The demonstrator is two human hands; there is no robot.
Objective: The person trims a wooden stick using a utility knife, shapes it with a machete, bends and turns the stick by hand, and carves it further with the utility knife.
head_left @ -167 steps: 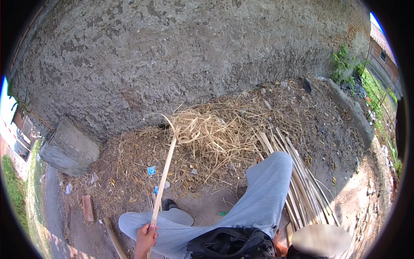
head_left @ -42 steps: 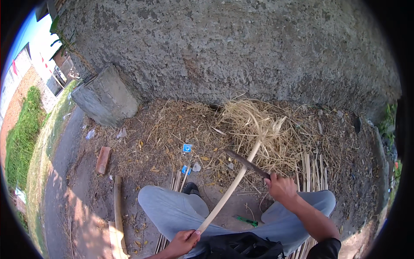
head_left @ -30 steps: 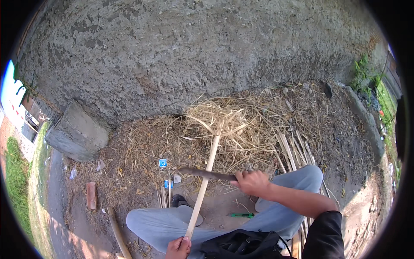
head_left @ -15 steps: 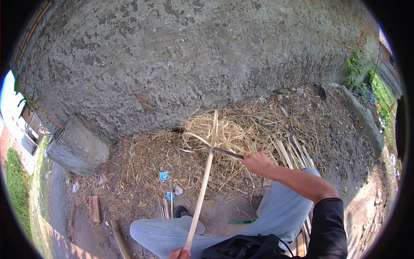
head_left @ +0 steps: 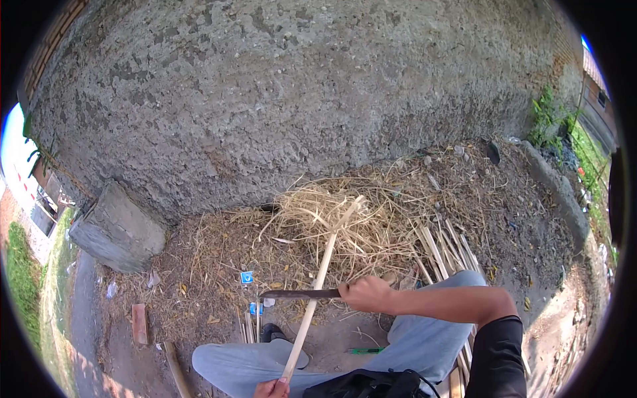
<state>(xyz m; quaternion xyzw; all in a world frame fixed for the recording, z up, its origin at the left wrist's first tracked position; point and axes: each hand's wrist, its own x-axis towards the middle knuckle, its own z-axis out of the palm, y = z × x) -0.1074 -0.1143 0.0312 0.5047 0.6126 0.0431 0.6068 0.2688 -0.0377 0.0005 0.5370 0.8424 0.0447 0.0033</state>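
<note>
Outdoor spot: dirt ground, rough grey plastered wall behind the pale shavings pile. Concrete block left of the pile, reddish brick left and nearer, split strips right of it. Wooden strip slants from over the pile to the left hand, fingers closed on its near end; right hand wrapped tight around a dark-bladed knife crossing the strip. Versus half a second ago: blade drawn back from the pile, strip's far tip now leaning right.
</note>
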